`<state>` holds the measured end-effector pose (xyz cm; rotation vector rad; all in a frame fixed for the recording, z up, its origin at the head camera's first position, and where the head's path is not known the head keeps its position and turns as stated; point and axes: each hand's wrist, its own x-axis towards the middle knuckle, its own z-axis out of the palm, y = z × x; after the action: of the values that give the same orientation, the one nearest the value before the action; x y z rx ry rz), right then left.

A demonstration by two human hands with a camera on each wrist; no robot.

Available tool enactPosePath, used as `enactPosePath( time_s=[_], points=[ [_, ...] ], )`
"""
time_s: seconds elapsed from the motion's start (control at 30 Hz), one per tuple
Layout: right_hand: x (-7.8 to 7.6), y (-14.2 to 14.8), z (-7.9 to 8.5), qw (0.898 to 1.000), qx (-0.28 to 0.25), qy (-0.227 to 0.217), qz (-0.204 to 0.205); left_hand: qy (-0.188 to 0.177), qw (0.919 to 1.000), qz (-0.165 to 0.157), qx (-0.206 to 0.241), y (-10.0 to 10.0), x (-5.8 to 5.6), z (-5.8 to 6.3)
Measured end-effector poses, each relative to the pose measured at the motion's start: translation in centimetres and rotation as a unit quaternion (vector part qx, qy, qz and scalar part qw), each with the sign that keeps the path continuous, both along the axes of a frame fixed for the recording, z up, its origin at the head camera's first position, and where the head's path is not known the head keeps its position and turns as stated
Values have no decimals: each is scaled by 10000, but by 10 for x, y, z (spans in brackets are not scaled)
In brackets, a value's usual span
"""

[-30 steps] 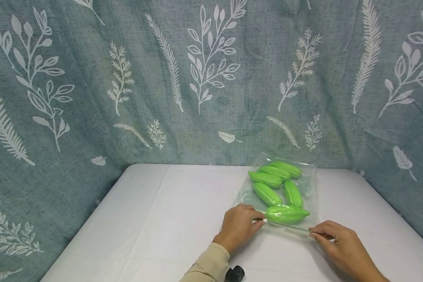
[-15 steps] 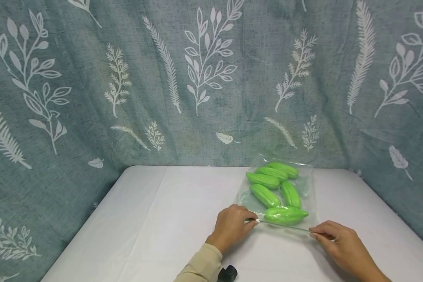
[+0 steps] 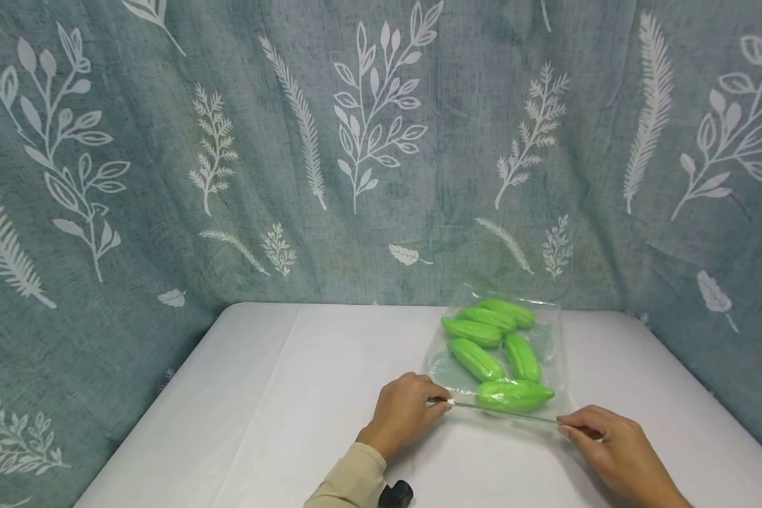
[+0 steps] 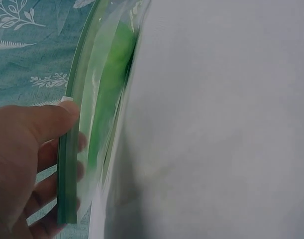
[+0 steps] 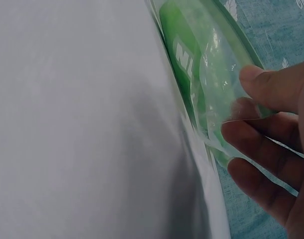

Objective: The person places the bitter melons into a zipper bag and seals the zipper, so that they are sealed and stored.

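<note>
A clear slider zip bag (image 3: 549,339) lies on the table with several green ridged vegetables (image 3: 476,360) inside, pointed at the end like bitter gourds. Its green zip strip (image 4: 67,169) runs along the near edge. At the strip's left part, my left hand (image 3: 406,409) pinches the small white slider (image 4: 67,98) under the thumb, the strip lying across the fingers. My right hand (image 3: 609,444) grips the strip's right end between thumb and forefinger, its other fingers loosely bent. Between both hands the strip is stretched taut. The right wrist view shows the bag's printed plastic (image 5: 186,59) close up.
A white cloth (image 3: 241,402) covers the table. Patterned blue-green fabric (image 3: 381,141) hangs behind and at the sides. A black round object (image 3: 396,494) shows beside the left sleeve (image 3: 349,476).
My left hand has slid leftward along the zip strip with the white slider, away from my right hand. The right hand keeps its hold at the right end. The head view has shifted slightly.
</note>
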<state>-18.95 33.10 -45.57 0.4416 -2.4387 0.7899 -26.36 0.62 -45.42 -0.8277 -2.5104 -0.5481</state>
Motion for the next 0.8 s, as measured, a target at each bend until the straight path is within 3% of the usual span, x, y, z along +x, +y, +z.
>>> enactPosePath(
  time_s=[0.27,0.6,0.8],
  points=[
    [0,3,0,9995,37,-221,-244,-57,9998,-10,168,-8,-2,-3],
    [0,3,3,9999,53,21,-140,-134,9996,30,240,-14,-5,-4],
    [1,6,1,9996,29,-97,-271,-194,9994,98,261,-16,-6,-5]
  ],
)
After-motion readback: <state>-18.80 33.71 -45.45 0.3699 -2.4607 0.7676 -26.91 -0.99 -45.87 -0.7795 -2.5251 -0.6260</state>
